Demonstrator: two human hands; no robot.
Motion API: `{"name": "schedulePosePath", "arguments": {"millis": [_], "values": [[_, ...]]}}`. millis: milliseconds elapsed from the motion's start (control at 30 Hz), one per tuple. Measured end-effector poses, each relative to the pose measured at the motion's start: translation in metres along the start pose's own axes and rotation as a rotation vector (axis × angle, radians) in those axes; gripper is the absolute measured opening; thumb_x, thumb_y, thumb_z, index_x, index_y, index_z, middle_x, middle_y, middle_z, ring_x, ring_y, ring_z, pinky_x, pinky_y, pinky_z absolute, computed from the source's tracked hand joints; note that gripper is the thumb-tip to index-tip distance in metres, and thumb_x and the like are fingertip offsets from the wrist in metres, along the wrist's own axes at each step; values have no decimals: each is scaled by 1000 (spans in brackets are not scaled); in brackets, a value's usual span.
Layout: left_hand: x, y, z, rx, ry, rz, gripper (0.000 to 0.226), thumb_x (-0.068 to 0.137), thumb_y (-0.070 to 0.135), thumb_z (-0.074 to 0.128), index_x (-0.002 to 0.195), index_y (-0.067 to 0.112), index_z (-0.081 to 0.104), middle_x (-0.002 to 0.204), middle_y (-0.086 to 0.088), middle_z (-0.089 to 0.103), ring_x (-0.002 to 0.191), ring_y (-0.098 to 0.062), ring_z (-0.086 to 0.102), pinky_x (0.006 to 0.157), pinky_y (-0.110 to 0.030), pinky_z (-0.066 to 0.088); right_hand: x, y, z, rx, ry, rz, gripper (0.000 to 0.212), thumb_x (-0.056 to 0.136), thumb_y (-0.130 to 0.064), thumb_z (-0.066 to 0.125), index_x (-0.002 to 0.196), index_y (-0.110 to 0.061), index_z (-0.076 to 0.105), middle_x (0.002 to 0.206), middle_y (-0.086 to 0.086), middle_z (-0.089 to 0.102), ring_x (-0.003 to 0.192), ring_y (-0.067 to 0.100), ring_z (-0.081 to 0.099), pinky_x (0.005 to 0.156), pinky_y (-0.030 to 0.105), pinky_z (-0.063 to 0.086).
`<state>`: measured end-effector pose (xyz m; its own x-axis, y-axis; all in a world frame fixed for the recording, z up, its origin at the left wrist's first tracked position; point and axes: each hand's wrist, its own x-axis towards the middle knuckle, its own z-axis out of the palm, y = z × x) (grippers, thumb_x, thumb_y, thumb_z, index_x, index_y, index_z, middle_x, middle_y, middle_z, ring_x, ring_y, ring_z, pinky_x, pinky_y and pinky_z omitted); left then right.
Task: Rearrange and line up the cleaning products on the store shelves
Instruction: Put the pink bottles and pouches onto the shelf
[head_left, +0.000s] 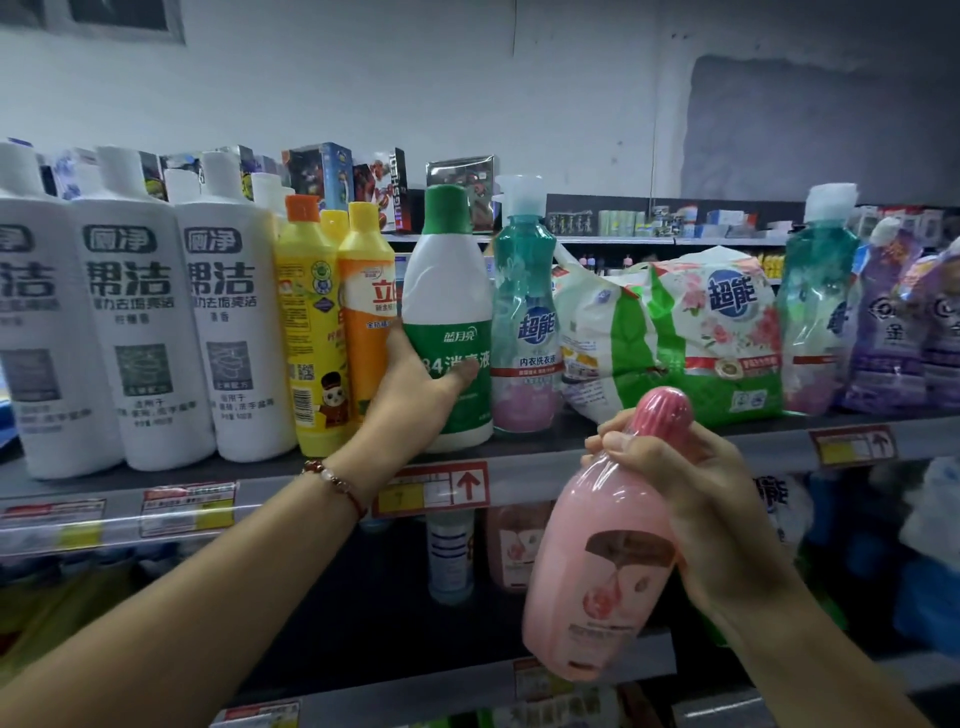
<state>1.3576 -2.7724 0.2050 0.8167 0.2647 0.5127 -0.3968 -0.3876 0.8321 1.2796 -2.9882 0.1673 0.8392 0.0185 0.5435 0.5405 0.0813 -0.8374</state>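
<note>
While the left hand (415, 382) curls its thumb and fingers (462, 371) round the lower body of the green-capped disinfectant bottle (449, 312), which stands upright on the top shelf (571, 467) between the orange dish-soap bottle (363, 317) and the teal laundry bottle (524, 322), the right hand (691, 499) grips the neck and shoulder of a pink bottle (597, 571), held tilted in the air in front of the shelf edge. The step looks like squaring the green-capped bottle into the row, perhaps to make room for the pink one. To do it well, slide the bottle on its base rather than lift it, keeping the grip low so it does not tip into its close neighbours, and turn the label to face out level with the others. The soft detergent bag (675, 332) slumps just beside the teal bottle, so any gap for the pink bottle probably needs that bag nudged right first. Where the pink bottle belongs I cannot tell.
</note>
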Motion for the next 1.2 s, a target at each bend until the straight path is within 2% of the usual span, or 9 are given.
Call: {"name": "schedulePosePath", "arguments": {"millis": [267, 333, 433, 500, 633, 767, 1000, 1100, 1200], "values": [[-12, -14, -1, 45, 11, 86, 93, 92, 24, 71, 156, 34, 5, 151, 1, 38, 136, -18, 43, 109, -47, 45, 3, 16, 8, 21, -67, 63, 37, 63, -44, 74, 81, -12, 71, 94, 33, 62, 78, 28, 60, 76, 44, 48], [-26, -10, -7, 31, 21, 80, 91, 93, 20, 69, 158, 33, 6, 153, 0, 38, 136, -16, 44, 109, -43, 46, 2, 19, 9, 16, -74, 93, 38, 62, -44, 74, 81, -12, 70, 90, 31, 63, 76, 25, 59, 73, 42, 48], [-70, -12, -21, 53, 122, 212, 64, 95, 19, 65, 151, 21, 34, 142, 4, 47, 128, -10, 51, 106, -30, 48, -1, 27, 11, 27, -80, 176, 32, 64, -39, 77, 79, -12, 71, 79, 13, 63, 72, 21, 58, 69, 38, 49], [-112, -20, -24, 28, 20, 211, 41, 97, 23, 63, 136, 29, 50, 127, 7, 59, 116, -5, 58, 95, -21, 51, -5, 35, 16, 36, -87, 252, 20, 69, -34, 76, 78, -17, 73, 77, 7, 63, 69, 21, 59, 68, 38, 50], [-185, -54, 0, -197, -391, -215, 33, 90, 57, 61, 120, 44, 57, 112, 18, 70, 103, 2, 67, 83, -21, 55, -25, 60, 35, 37, -142, 401, 13, 78, -27, 79, 77, -18, 71, 72, 1, 67, 67, 18, 64, 67, 34, 54], [-234, -93, 18, -317, -244, -488, 40, 85, 69, 56, 110, 39, 65, 107, 23, 73, 102, 4, 68, 85, -20, 52, -53, 86, 50, 11, -205, 585, 23, 86, -32, 75, 94, -10, 74, 81, 2, 73, 75, 17, 70, 71, 30, 56], [-270, -133, 21, -685, -198, -1106, 75, 86, 77, 34, 101, 19, 79, 106, -18, 75, 96, -32, 73, 88, -46, 56, -155, 128, 42, 107, -217, 912, 32, 92, -37, 65, 124, -33, 63, 110, -9, 75, 101, 9, 72, 95, 33, 53], [-276, -151, 22, -672, -199, -1193, 75, 91, 74, 33, 114, 15, 72, 99, -19, 76, 87, -32, 75, 77, -45, 57, -186, 135, 35, 60, -263, 903, 31, 93, -33, 64, 120, -48, 59, 111, -22, 72, 100, -3, 69, 79, 17, 54], [-280, -154, 27, -641, -232, -1206, 68, 96, 68, 33, 115, 14, 70, 99, -18, 76, 86, -32, 75, 78, -46, 58, -200, 142, 21, 52, -234, 971, 30, 94, -33, 62, 117, -52, 60, 115, -21, 72, 105, -1, 68, 90, 24, 54]]}}
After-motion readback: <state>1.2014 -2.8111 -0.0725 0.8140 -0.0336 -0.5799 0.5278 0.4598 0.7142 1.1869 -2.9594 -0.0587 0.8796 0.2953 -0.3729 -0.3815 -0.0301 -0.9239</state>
